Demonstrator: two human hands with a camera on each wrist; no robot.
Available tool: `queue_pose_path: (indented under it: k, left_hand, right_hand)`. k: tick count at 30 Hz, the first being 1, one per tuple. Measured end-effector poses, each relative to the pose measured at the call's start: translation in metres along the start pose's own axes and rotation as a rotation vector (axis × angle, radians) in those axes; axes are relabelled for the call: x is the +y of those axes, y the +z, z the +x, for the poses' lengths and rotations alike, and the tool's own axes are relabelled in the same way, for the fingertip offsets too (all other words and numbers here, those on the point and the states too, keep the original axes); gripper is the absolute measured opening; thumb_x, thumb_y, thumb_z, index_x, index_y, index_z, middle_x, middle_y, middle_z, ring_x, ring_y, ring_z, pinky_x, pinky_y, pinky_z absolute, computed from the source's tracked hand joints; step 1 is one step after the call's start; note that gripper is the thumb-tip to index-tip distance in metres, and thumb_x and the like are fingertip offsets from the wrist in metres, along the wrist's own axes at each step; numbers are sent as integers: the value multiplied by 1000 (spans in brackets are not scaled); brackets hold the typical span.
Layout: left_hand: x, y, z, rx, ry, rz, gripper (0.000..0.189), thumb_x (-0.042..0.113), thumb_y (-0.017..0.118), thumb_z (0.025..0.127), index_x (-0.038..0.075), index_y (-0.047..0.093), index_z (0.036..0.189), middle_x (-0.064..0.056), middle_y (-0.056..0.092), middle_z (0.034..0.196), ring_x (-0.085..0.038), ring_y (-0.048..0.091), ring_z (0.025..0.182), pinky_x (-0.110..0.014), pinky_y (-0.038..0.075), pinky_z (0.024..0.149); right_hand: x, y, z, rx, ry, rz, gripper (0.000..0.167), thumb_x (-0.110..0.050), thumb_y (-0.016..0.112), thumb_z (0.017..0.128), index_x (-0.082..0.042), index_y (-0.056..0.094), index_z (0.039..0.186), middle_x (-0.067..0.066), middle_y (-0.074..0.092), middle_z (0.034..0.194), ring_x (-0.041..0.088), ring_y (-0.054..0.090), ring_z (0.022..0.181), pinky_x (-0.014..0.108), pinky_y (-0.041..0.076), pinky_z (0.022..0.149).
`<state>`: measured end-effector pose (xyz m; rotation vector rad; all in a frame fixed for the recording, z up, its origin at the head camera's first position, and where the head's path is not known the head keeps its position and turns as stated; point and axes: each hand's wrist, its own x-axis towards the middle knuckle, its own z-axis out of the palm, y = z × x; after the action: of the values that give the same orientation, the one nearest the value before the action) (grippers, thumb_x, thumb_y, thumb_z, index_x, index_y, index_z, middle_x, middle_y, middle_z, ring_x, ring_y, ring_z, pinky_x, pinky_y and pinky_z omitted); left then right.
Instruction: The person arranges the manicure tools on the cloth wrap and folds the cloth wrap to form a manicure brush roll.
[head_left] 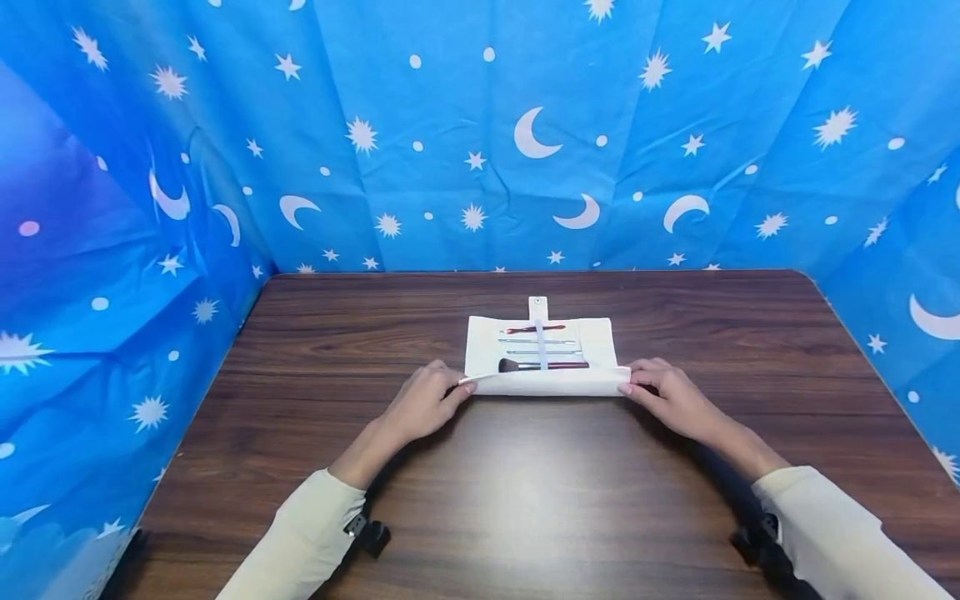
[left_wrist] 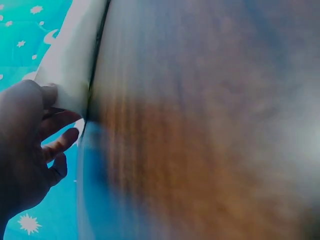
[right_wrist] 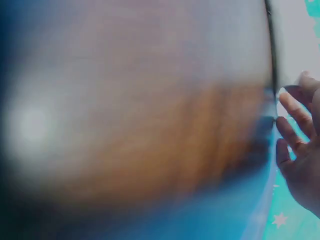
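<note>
A white roll-up tool case [head_left: 600,342] lies unrolled on the table in the head view, its near edge folded up into a flap [head_left: 547,383]. At the flap's left end my left hand [head_left: 426,402] pinches the corner between thumb and fingers. My right hand [head_left: 678,404] grips the opposite corner the same way. Inside the case lie a makeup brush [head_left: 510,365] with a dark red handle, slim metal tools [head_left: 517,341] and a red-handled tool [head_left: 519,331]. A pale strap [head_left: 542,342] crosses them. In the left wrist view the thumb presses on white material [left_wrist: 67,65].
The dark wooden table [head_left: 540,475] reflects a bright glare near its front. Beyond the case sticks out its snap tab [head_left: 537,307]. Blue curtains [head_left: 450,100] with moons and stars surround the table at the back and sides. Both wrist views are largely blurred tabletop.
</note>
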<state>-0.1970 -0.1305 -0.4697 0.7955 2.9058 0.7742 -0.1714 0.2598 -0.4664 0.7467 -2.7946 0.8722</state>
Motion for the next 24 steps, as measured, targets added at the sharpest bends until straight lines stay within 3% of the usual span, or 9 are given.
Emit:
queue_pose_path:
  k: [2,6,10,13,16,20,24]
  left_hand:
    - [-1,1,6,20,-44,-91,33,27,59,103,14,65,74,2,55,66,-12,47,67,-26,37,62]
    - [-2,5,17,41,-119,-207,33,23,60,102,13,57,71,2,47,67,-11,42,61,-23,33,59]
    - [0,7,22,44,-147,-176,19,23,65,100,9,60,86,-1,52,75,-12,45,66,-26,37,61]
    - [0,7,23,57,-120,-112,20,22,70,97,7,63,108,-3,61,91,-15,56,80,-31,47,71]
    - [-2,7,21,54,-50,-29,27,23,69,97,10,67,121,-6,68,116,-21,65,106,-40,54,92]
    - [-7,4,18,-1,40,48,25,28,63,101,16,75,119,-7,65,139,-27,58,132,-50,47,110]
    - [-13,0,19,-83,76,75,36,43,68,95,18,73,121,-5,56,151,-30,46,144,-57,36,118]
  right_hand:
    - [1,-1,5,-12,34,59,24,-9,68,96,-14,66,72,1,65,88,13,51,83,28,41,72]
    - [0,-5,14,-88,151,98,35,-16,63,100,-13,55,67,2,60,85,11,47,79,25,36,70]
    - [-1,-6,16,-86,237,47,19,-21,64,100,-5,63,91,9,63,91,16,51,80,28,41,70]
    - [0,-4,15,-38,239,7,28,-22,68,98,-1,61,116,15,67,104,22,60,88,36,48,76]
    - [1,-4,12,-4,181,-27,34,-20,70,96,-2,61,124,18,69,115,30,66,100,49,53,86]
    - [4,-6,12,-18,74,-97,33,-19,72,95,-5,66,125,17,69,125,36,64,117,58,50,98]
    - [8,-9,14,-124,33,-174,44,-32,73,94,-7,66,129,16,60,143,39,52,135,65,41,106]
